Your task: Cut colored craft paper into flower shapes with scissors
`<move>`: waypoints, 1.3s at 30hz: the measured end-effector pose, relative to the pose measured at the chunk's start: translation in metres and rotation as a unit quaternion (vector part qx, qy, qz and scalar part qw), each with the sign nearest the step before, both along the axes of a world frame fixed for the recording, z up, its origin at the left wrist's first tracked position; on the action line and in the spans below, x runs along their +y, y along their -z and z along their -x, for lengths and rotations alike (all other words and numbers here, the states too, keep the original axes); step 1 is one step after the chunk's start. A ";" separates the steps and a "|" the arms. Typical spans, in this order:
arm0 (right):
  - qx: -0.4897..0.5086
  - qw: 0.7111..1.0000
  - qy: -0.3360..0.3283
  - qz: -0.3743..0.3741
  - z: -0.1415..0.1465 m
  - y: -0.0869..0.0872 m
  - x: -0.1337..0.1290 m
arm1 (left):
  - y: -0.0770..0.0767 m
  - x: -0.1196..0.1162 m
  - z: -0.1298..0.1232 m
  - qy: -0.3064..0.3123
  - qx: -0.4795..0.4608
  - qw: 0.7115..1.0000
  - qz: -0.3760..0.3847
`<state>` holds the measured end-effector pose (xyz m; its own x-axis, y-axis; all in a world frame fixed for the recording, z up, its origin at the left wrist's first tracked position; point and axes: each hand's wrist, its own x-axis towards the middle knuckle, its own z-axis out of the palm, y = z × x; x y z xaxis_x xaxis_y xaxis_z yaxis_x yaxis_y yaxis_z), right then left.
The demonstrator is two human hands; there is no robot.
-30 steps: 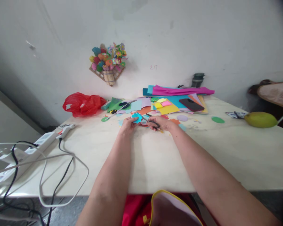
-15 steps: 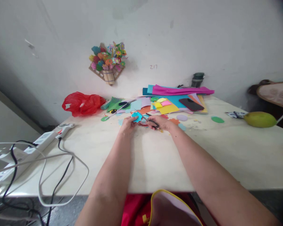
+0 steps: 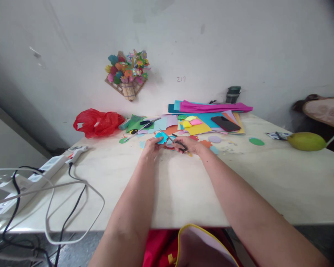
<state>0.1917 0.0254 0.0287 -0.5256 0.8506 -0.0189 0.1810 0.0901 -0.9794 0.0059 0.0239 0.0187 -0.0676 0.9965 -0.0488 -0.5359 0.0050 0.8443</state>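
Observation:
My left hand (image 3: 150, 145) pinches a blue paper flower (image 3: 161, 138) with a scalloped edge, its thumb on top. In my right hand (image 3: 189, 144) are dark-handled scissors (image 3: 181, 145), fingers closed round the grips. The scissor blades point left and up, right beside the flower's edge; whether they touch the paper I cannot make out. Under and behind the hands lie paper scraps, among them an orange flower shape (image 3: 205, 143) and a lilac oval (image 3: 214, 139). A second pair of scissors (image 3: 147, 124) rests on the coloured sheets behind.
Coloured paper sheets (image 3: 208, 120) and a phone (image 3: 225, 124) lie at the back. A red plastic bag (image 3: 97, 122) is at back left, a power strip (image 3: 41, 176) with cables at left. A yellow-green fruit (image 3: 306, 141) and a green oval (image 3: 256, 141) are on the right.
Almost nothing differs. The blue flower has turned very slightly in my left hand, and both hands stay in the same place.

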 end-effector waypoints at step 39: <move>0.103 0.994 0.043 -0.005 0.023 0.008 -0.001 | -0.004 -0.007 -0.041 -0.185 -0.033 0.982 -0.022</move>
